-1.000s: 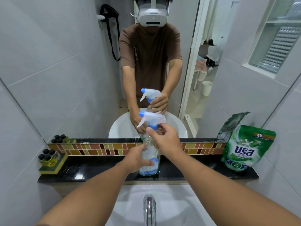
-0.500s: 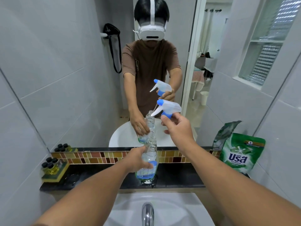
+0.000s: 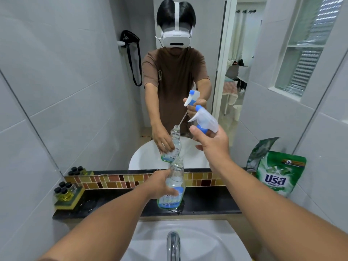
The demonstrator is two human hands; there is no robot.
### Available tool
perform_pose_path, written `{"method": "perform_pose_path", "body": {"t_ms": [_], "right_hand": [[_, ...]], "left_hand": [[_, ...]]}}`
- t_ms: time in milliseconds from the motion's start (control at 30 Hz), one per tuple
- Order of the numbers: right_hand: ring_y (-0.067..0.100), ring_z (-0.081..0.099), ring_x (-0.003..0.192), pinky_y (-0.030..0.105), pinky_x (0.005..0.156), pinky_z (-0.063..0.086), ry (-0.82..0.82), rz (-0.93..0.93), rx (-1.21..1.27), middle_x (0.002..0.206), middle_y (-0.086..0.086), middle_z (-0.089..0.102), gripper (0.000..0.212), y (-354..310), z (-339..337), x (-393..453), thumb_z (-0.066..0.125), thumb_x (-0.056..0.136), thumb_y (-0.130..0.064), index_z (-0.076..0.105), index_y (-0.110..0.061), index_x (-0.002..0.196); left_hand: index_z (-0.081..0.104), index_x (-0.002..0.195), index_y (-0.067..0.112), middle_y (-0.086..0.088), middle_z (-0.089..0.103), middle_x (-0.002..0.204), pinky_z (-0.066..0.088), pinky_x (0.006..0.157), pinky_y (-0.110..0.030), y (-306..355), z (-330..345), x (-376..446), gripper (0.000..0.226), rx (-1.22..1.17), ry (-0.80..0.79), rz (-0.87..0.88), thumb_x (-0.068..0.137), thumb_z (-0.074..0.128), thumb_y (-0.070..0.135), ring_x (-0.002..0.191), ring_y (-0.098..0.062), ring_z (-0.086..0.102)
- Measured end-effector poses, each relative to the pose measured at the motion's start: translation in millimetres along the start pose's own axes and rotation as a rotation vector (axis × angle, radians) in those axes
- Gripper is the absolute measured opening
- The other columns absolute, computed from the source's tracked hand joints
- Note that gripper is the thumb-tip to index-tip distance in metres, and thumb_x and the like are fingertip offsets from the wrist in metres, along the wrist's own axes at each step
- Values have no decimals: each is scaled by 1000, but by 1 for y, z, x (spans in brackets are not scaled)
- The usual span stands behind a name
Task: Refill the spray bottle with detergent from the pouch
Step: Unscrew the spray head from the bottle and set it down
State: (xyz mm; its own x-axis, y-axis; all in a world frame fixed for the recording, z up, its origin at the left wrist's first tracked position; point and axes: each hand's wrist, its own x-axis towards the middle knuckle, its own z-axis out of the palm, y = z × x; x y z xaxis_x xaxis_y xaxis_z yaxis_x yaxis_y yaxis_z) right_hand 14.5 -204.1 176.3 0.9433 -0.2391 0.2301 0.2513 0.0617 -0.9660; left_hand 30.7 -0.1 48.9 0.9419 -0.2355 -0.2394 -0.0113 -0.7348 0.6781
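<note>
A clear spray bottle (image 3: 176, 178) with a blue and white label stands on the black ledge (image 3: 211, 203), its neck uncapped. My left hand (image 3: 161, 183) grips its body. My right hand (image 3: 211, 143) holds the white and blue trigger sprayer head (image 3: 204, 119) up and to the right of the bottle's mouth, free of it. The green detergent pouch (image 3: 278, 173) leans upright against the wall at the right end of the ledge, untouched. The mirror behind repeats both hands and the bottle.
A white sink (image 3: 188, 242) with a chrome tap (image 3: 173, 245) lies below the ledge. Small dark-capped bottles of yellow liquid on a green-yellow tray (image 3: 66, 194) stand at the ledge's left end. Grey tiled walls close in on both sides.
My right hand took the sprayer head off the bottle's neck and lifted it up and to the right. My left hand kept hold of the bottle on the ledge.
</note>
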Motion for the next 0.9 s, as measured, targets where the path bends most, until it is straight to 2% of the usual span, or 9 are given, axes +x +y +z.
{"method": "perform_pose_path", "body": {"t_ms": [100,200,367,533,667,733,833,900], "right_hand": [[20,75,89,38,72,64,29,-13,39,101,2,77,39,-20,-11,10,90,84,-33,68,-31,116],[12,74,84,30,69,59,76,-34,76,104,2,77,49,-44,-27,24,89,85,-34,69,-19,127],[14,72,78,31,64,56,109,-145,16,97,1,77,59,-77,-60,46,90,81,-44,69,-16,130],[13,76,83,29,68,58,96,-213,-148,101,-2,79,49,-80,-76,50,87,87,-38,68,-23,129],[12,73,93,14,70,55,-30,-227,-352,109,1,76,47,-55,-81,42,82,92,-30,66,-16,134],[9,68,89,17,73,54,-133,-194,-485,103,-2,74,41,-36,-81,37,81,93,-29,68,-18,129],[17,59,80,31,70,48,-327,-129,-771,97,8,70,29,6,-83,33,76,96,-35,68,-21,120],[20,60,86,25,69,46,-439,-68,-952,102,2,65,31,39,-89,32,73,99,-38,65,-22,123]], "left_hand": [[64,135,28,5,73,128,64,93,-42,-3,1,-3,64,29,-1,0,79,93,28,113,-18,71],[62,139,27,4,72,131,64,94,-43,-6,1,-5,67,33,7,-3,79,93,29,116,-19,71],[62,138,26,3,72,132,63,95,-42,-11,3,-2,66,34,28,-6,80,93,28,117,-19,70],[61,138,23,1,71,132,63,91,-37,-13,6,1,64,23,31,-7,82,92,25,117,-19,69],[60,138,23,8,66,122,60,85,-30,-14,8,4,62,2,17,-3,84,90,22,112,-16,67],[60,133,28,10,65,119,58,80,-26,-14,8,5,58,-11,13,-8,84,90,21,110,-15,66],[63,126,30,9,72,123,62,92,-37,-19,9,7,56,-25,28,-23,79,94,28,112,-15,70],[63,134,27,7,73,127,61,97,-42,-22,9,7,69,-38,38,-31,74,96,35,113,-15,71]]}}
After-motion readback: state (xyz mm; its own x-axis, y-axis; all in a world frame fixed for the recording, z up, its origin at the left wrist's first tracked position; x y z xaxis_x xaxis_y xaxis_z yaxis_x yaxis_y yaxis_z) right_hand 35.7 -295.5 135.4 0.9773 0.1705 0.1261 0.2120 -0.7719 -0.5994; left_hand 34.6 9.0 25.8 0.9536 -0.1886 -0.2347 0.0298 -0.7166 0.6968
